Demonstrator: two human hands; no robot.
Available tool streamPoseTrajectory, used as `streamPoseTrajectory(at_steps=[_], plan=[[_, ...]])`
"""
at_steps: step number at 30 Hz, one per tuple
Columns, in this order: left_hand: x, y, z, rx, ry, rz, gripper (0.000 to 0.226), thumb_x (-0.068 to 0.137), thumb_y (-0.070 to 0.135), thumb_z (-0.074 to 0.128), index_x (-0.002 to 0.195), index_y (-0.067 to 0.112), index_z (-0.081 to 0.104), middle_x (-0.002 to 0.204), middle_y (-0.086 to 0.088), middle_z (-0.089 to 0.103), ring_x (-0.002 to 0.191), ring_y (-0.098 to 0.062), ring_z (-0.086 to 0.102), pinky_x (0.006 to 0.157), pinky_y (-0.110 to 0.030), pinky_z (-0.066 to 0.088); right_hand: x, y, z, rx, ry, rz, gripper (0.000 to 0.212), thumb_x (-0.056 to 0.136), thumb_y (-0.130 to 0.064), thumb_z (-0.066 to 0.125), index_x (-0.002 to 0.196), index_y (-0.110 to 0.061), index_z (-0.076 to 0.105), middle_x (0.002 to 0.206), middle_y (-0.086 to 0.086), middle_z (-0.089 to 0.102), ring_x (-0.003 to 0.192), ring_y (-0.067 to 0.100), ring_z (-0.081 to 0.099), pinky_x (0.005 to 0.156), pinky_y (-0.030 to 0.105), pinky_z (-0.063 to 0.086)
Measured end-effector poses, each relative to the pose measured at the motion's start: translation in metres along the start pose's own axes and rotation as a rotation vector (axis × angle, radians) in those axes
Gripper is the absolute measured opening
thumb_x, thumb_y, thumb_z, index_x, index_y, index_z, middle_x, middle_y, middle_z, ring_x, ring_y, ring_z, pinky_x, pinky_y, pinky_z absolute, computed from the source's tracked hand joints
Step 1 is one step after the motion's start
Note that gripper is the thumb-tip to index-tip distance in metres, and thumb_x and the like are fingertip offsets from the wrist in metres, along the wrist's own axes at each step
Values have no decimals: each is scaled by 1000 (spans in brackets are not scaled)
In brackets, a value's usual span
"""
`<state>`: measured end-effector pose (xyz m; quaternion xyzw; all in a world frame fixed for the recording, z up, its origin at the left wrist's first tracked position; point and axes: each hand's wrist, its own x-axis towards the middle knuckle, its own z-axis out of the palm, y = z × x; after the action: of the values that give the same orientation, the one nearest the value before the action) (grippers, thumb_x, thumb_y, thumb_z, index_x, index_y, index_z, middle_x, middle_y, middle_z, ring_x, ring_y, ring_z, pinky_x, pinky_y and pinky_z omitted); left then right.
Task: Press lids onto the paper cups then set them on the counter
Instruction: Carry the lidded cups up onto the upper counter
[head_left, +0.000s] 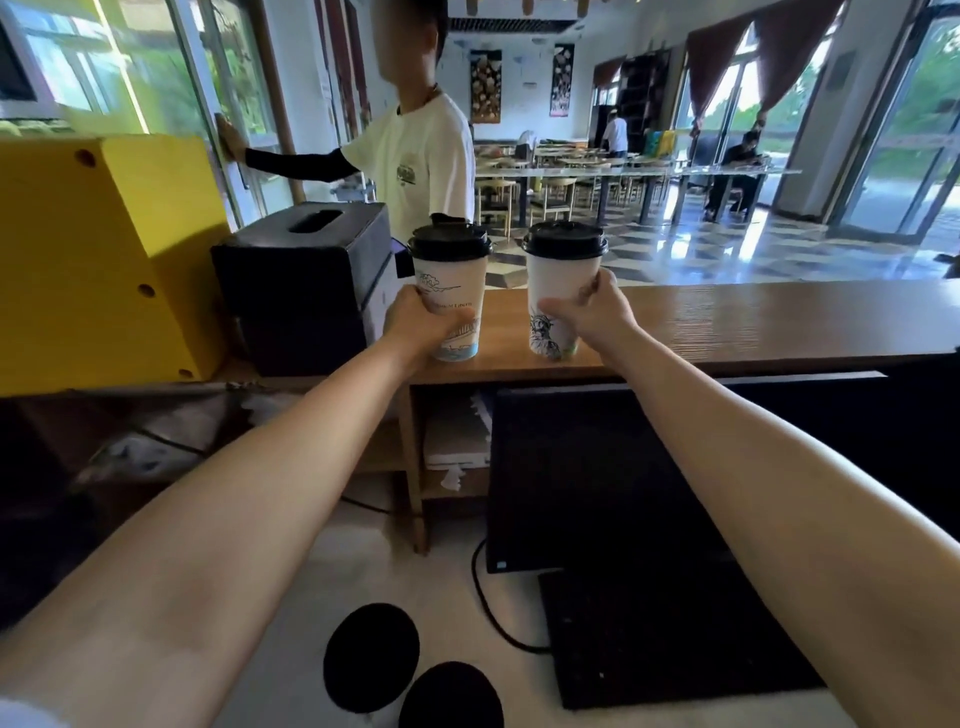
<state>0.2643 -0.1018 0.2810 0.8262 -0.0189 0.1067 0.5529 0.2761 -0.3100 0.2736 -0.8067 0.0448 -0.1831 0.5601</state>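
The left hand (415, 322) grasps the left paper cup (452, 280) around its lower half, and the right hand (597, 312) grasps the right paper cup (558, 280) in the same way. Both cups are upright, side by side, each with a black lid (450, 243) on, at the near edge of the wooden counter (753, 322)

Head-worn wide view, facing forward and down, counter (727, 322) near

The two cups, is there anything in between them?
Nothing stands between the left cup and the right cup. The head view shows only a bare strip of wooden counter there.
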Motion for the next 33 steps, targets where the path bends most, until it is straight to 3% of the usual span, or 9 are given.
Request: streamPoseTrajectory(at_steps=[9,13,15,18,20,24,27,30,33], plan=[[-9,0,10,-13,33,32,52,82,19,69,127,7,46,131,-8,56,121,-23,53,86,-24,40,3,7,0,-33,-33,-7,71,74,-29,77,131,-11,38,115,2,51,104,21,52,92,38,50],[-17,7,7,2,20,7,45,86,17,65,125,4,48,131,-12,56,121,-26,53,85,-25,39,-3,5,-2,-98,-96,88,69,78,-37,72,131,-9,39,128,7,54,114,25,55,97,41,48],[-21,12,4,8,16,-11,39,88,14,61,124,3,50,129,-13,57,122,-27,52,85,-26,38,-10,3,-4,-107,-125,133,69,83,-38,68,134,-5,35,132,9,52,116,24,54,95,35,46],[-26,18,-2,-29,-22,-65,33,91,14,57,122,4,54,108,-6,56,116,-25,53,83,-26,37,-21,-8,-12,-204,-123,153,70,86,-40,64,137,-1,34,134,12,50,119,24,51,84,29,41],[-31,23,-7,-41,-99,-91,34,92,15,54,124,5,54,109,-7,56,111,-24,53,83,-27,36,-29,-17,-20,-285,-135,171,79,86,-44,63,142,-1,29,142,13,43,126,27,46,88,30,39],[-40,28,-23,80,-283,-107,39,90,17,57,128,8,51,130,-13,55,119,-28,52,91,-32,41,-54,-36,-34,-433,-241,171,87,84,-49,62,146,-1,24,149,14,36,130,29,43,106,41,39],[-49,25,-40,227,-440,-117,54,87,29,60,136,10,45,136,-12,51,122,-29,51,101,-39,43,-84,-51,-36,-527,-308,151,90,82,-54,62,148,-7,23,153,10,31,135,26,37,108,38,34],[-71,20,-57,446,-553,53,58,89,35,58,140,12,41,143,-8,45,129,-23,45,103,-31,37,-127,-61,-32,-508,-367,139,86,83,-52,61,148,-12,22,152,8,32,136,25,36,112,39,32],[-106,1,-81,511,-663,170,66,89,40,57,145,17,32,148,-8,40,134,-20,40,106,-27,32,-181,-61,-24,-520,-383,98,82,86,-50,59,149,-16,21,153,5,31,138,21,34,112,34,30]])
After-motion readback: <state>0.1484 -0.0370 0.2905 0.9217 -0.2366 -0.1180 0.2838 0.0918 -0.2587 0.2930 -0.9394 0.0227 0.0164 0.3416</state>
